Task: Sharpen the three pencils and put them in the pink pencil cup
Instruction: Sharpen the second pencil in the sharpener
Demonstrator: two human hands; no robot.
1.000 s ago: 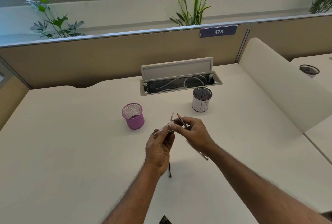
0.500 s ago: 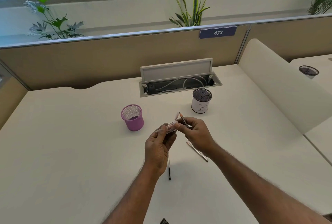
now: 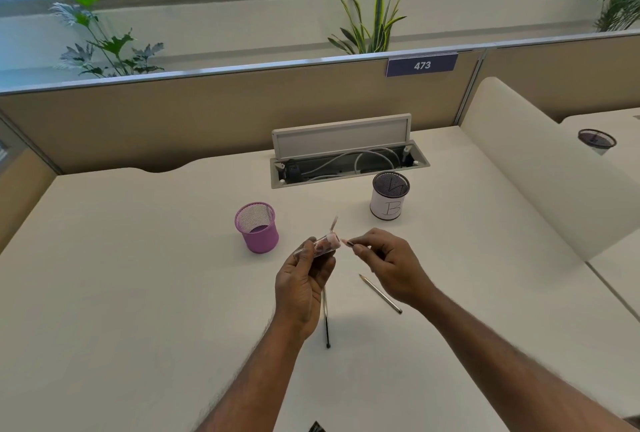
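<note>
The pink mesh pencil cup point(image 3: 257, 232) stands upright and empty on the white desk point(image 3: 121, 275), left of my hands. My left hand point(image 3: 304, 284) grips a small clear sharpener point(image 3: 323, 246) with pinkish shavings inside; its lid point(image 3: 334, 222) sticks up. My right hand point(image 3: 386, 260) pinches a pencil point(image 3: 347, 242), whose tip points left, just short of the sharpener; the pencil's shaft is hidden in the fingers. A second pencil point(image 3: 381, 294) lies on the desk below my right hand. A dark pencil point(image 3: 326, 322) lies partly under my left hand.
A black mesh cup with a white label marked B point(image 3: 390, 203) stands behind my right hand. Behind it is an open cable tray point(image 3: 346, 163) with its lid raised. A beige partition point(image 3: 207, 112) closes the desk's far edge. Another dark cup point(image 3: 596, 140) stands on the neighbouring desk.
The pencil in my right hand has swung down from pointing up to pointing left at the sharpener. The sharpener's lid now stands up. Both hands stay in about the same place.
</note>
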